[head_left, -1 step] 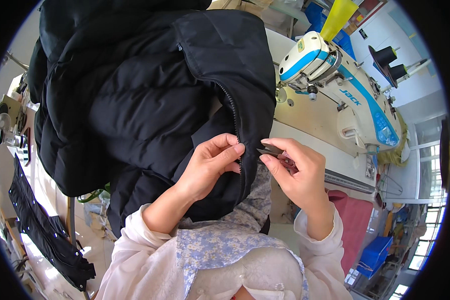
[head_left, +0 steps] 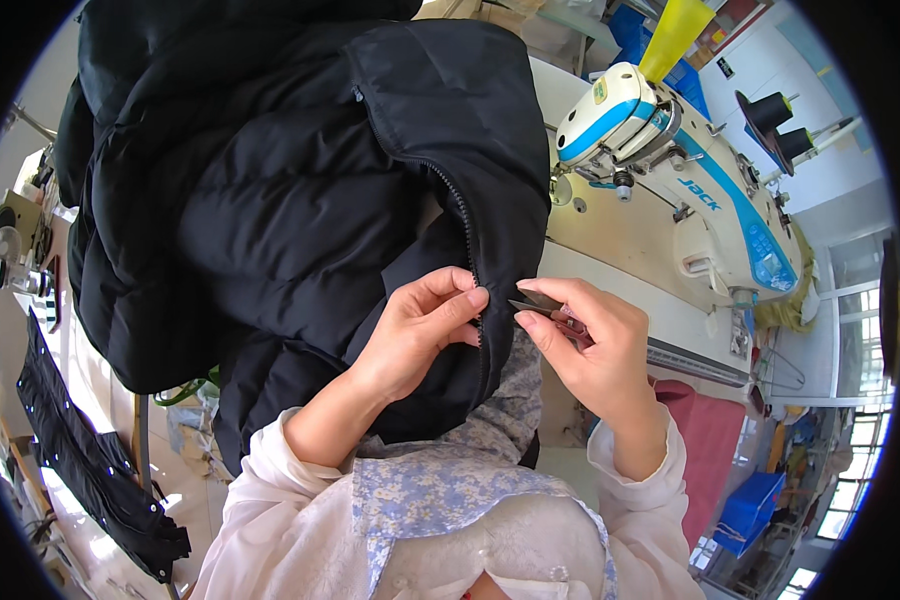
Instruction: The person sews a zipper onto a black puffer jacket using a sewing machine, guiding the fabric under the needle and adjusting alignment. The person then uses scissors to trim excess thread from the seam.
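A black padded jacket (head_left: 280, 210) lies in front of me, its front part across my lap. Down its right edge runs a dark zipper (head_left: 458, 205). My left hand (head_left: 417, 330) pinches the jacket's edge at the zipper between thumb and fingers. Just right of it, my right hand (head_left: 598, 340) is closed around a pair of thread snips (head_left: 540, 303). The snips' blades are parted and point left at the zipper edge, close to my left fingertips but apart from them. Any loose thread there is too small to make out.
A white and blue sewing machine (head_left: 685, 185) stands on its table at the right, with black thread cones (head_left: 775, 125) behind it. Dark pink cloth (head_left: 695, 450) hangs by my right arm, near a blue bin (head_left: 750, 510). Another black garment (head_left: 90, 450) hangs at the left.
My right hand and the snips have shifted very slightly left, closer to the zipper edge. The left hand and the jacket look unmoved.
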The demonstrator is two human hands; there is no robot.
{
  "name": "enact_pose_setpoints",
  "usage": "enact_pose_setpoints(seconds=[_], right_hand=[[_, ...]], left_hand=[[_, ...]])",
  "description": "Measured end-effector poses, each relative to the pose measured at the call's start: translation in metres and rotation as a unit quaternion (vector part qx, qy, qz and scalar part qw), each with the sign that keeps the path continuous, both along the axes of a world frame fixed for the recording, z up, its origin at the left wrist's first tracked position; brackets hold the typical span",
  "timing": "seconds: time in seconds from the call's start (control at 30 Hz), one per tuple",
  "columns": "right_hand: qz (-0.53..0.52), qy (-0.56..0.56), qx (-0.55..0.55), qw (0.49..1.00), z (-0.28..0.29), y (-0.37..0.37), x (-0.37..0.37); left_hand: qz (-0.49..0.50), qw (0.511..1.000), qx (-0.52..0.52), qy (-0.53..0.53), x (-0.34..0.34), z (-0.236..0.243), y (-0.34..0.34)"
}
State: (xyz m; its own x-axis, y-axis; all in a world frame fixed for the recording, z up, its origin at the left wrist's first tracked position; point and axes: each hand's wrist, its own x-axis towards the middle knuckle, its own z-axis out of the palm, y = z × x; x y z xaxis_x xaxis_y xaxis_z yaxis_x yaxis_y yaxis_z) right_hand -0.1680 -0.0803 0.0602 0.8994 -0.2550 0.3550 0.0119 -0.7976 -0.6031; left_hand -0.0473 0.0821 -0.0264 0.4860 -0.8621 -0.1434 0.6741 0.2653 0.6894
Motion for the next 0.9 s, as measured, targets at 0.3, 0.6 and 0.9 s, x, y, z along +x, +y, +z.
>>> enact_pose_setpoints(seconds=[0.3,0.6,0.9], right_hand=[[-0.003,0.042,0.001,0.999,0.0047,0.0026,0.0013],[-0.004,0.051,-0.028,0.998,0.0071,0.0037,0.0013],[-0.007,0.049,-0.06,0.997,0.0067,0.0044,0.0006]], left_hand=[[0.014,1.0,-0.006,-0.012,-0.0019,0.0013,-0.0021],[0.023,1.0,-0.005,-0.02,-0.0028,0.0021,-0.0032],[0.03,0.999,-0.008,-0.032,-0.0031,0.0002,-0.0026]])
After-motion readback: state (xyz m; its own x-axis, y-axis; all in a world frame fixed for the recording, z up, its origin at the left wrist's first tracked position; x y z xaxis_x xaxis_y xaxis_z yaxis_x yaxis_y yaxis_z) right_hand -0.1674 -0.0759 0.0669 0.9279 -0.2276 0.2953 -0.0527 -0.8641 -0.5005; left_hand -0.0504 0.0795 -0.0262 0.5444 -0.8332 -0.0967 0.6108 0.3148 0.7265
